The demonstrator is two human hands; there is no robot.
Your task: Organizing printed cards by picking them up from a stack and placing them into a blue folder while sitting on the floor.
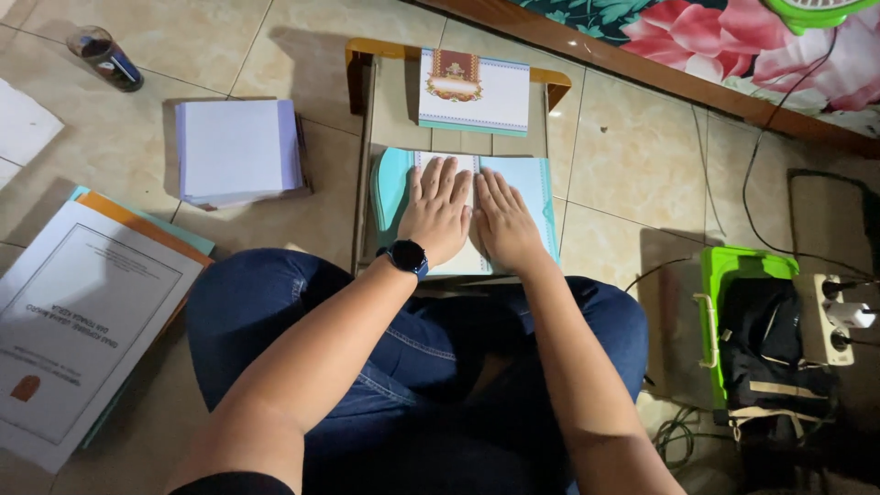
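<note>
Teal card (536, 197) under both flat hands (469, 213)

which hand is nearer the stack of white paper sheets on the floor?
Left. The left hand lies flat on the teal-edged card, on the side facing the stack of white paper sheets. The right hand presses beside it, farther from the stack.

Bare tiles (632, 174) right of the wooden stand (367, 101) (cables (724, 220) beyond); paper stack (238, 151) crowds left
</note>
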